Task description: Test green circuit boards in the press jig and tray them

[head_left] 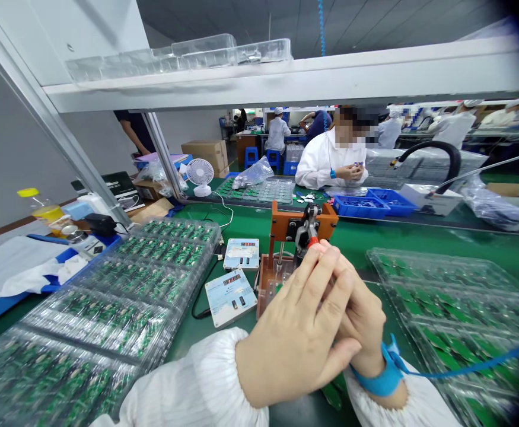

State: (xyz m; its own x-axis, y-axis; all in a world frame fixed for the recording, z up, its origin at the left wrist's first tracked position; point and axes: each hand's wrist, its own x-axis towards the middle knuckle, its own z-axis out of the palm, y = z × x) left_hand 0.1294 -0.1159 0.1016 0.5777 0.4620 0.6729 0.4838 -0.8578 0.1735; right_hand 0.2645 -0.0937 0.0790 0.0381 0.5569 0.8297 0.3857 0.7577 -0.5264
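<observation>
Straight ahead on the green bench, one orange jig, with one red-tipped lever standing on top of it. Just below the lever, two hands pressed together: left hand laid flat over right hand, fingers straight and loose, fingertips up against the lever's red tip. Right hand mostly covered and curled; impossible to tell whether clamped on anything. One blue strap around the right wrist, with one blue cord trailing off to the right.

Left of the jig, two small meter boxes, each with red digits, one behind the other and just apart. Further left, a row of at least three clear trays packed with green circuit boards, far too many boards to count. On the right, at least two more such trays, overlapping.

Across the bench, one co-worker in a white coat, both hands together at the chest, beside two blue bins. At the far left, one small white fan and one yellow-capped bottle.
</observation>
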